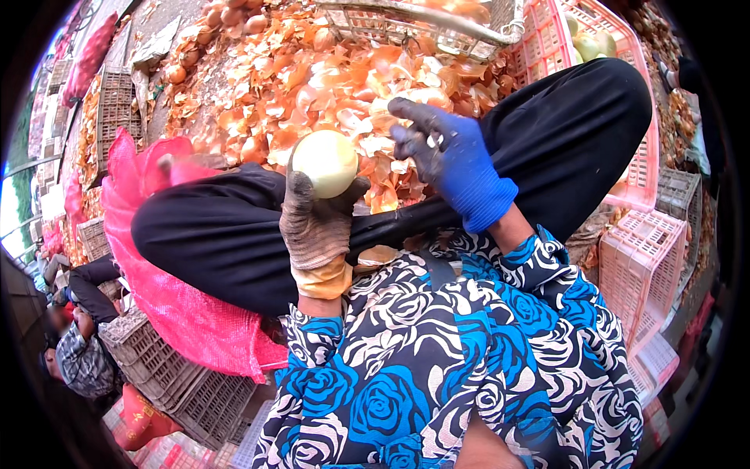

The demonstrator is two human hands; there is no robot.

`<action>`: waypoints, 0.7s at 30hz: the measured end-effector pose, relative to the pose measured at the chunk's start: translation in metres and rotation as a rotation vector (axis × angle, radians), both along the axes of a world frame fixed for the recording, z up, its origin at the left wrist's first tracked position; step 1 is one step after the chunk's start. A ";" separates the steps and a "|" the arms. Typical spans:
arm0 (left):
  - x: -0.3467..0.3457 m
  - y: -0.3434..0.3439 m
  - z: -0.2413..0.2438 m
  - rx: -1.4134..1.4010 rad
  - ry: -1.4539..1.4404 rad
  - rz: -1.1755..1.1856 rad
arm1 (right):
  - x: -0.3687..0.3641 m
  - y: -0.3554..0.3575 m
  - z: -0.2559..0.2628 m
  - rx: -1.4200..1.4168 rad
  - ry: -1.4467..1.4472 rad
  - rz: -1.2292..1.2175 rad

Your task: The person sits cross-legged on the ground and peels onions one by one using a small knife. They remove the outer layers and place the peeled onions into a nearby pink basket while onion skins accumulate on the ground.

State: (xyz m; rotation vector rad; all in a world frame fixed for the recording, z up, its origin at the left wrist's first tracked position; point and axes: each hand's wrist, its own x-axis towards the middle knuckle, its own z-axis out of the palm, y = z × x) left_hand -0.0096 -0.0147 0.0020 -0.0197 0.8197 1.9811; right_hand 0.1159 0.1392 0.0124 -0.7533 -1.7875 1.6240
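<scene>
A pale, peeled onion (326, 161) sits upright in my left hand (313, 225), which wears a dirty tan work glove. The thumb and fingers cup it from below and the sides. To its right, my right hand (451, 158) is raised in a blue knit glove with dark-coated fingers. Those fingers are partly curled and spread, apart from the onion. A small whitish glint shows among them; whether it is a held tool or a mark on the glove is unclear. Below and beyond both hands lies a thick heap of dry onion skins (281, 76).
A pink plastic crate (636, 176) with peeled onions (589, 44) stands right of my knee. Another crate (375, 26) is at the top. Unpeeled onions (176, 73) lie upper left. A pink mesh sack (176, 316) and grey crates (152, 363) are left, near another person (85, 357).
</scene>
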 end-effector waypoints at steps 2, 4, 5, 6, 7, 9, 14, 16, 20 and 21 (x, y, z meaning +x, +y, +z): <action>0.004 0.005 0.004 -0.058 0.087 0.024 | 0.008 -0.001 0.008 0.343 -0.274 0.156; 0.004 0.006 0.010 -0.105 0.267 0.043 | 0.013 -0.009 0.016 0.554 -0.405 0.258; 0.004 0.007 0.014 -0.130 0.358 0.052 | 0.013 -0.010 0.015 0.581 -0.409 0.271; 0.004 0.008 0.019 -0.177 0.383 0.085 | 0.013 -0.011 0.013 0.611 -0.413 0.283; 0.002 0.007 0.019 -0.192 0.437 0.099 | 0.014 -0.012 0.013 0.640 -0.417 0.295; -0.004 0.002 0.017 -0.222 0.543 0.127 | 0.017 -0.013 0.013 0.671 -0.422 0.327; -0.010 -0.008 0.019 -0.277 0.635 0.098 | 0.016 -0.013 0.019 0.763 -0.484 0.364; -0.007 -0.006 0.027 -0.387 0.711 0.075 | 0.015 -0.013 0.018 0.795 -0.494 0.357; -0.005 -0.005 0.032 -0.511 0.841 0.032 | 0.014 -0.013 0.023 0.807 -0.498 0.368; -0.005 -0.006 0.030 -0.525 0.875 0.033 | 0.014 -0.013 0.021 0.801 -0.487 0.371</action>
